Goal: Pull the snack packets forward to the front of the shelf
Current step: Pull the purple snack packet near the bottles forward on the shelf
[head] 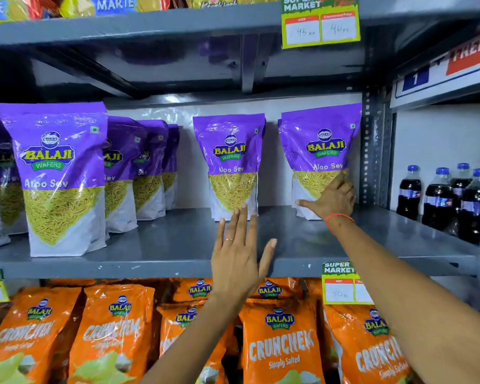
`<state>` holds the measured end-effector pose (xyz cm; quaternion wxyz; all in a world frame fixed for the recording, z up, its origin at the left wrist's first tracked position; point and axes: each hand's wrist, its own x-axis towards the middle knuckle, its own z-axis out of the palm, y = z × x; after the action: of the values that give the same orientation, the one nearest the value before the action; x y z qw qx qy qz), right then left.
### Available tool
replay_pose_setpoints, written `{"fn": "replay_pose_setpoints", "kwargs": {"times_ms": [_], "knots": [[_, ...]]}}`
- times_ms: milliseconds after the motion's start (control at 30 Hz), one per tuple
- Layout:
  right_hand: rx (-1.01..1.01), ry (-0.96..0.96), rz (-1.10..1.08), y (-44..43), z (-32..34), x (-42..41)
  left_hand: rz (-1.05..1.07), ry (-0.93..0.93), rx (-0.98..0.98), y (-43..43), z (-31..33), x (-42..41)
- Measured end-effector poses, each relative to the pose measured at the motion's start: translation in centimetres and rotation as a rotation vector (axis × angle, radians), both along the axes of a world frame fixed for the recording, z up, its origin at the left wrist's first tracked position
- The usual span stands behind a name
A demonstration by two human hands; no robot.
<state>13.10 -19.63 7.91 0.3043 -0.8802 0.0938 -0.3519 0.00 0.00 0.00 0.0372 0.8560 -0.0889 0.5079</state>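
Observation:
Purple Aloo Sev packets stand on the grey middle shelf (178, 245). One packet (58, 176) stands at the front left, with a row of several behind it. A middle packet (230, 164) stands far back. My left hand (239, 259) is open, fingers spread, its fingertips just short of that packet's base. A right packet (320, 156) stands at the back by the upright post. My right hand (333, 199) lies against its lower front and right side, thumb spread; whether it grips is unclear.
Orange Crunchem packets (280, 342) fill the shelf below. Dark soda bottles (441, 200) stand in the bay to the right, past the perforated post (372, 151). Price tags (320, 23) hang from the shelf edges. Marie biscuit packs (114, 5) lie on the top shelf.

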Motion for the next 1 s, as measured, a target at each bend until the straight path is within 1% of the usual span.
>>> {"fn": "replay_pose_setpoints", "kwargs": {"times_ms": [133,233,300,567,833,1000], "knots": [[0.091,-0.004,0.003,-0.8,0.6,0.6,0.017,-0.018,0.057,0.0,-0.1,0.0],[0.085,0.002,0.019,-1.1,0.5,1.0,0.019,-0.052,0.123,0.3,-1.0,0.2],[0.092,0.002,0.023,-1.3,0.5,1.3,0.043,-0.113,0.152,0.4,-1.6,0.1],[0.171,0.046,0.051,-1.5,0.8,2.3,0.054,-0.203,0.167,0.8,-3.4,0.1],[0.201,0.067,0.083,-1.5,1.0,1.7,0.059,-0.233,0.179,0.8,-3.5,0.3],[0.2,0.069,0.11,-1.9,1.0,0.3,0.058,-0.217,0.178,0.8,-3.4,0.2]]}}
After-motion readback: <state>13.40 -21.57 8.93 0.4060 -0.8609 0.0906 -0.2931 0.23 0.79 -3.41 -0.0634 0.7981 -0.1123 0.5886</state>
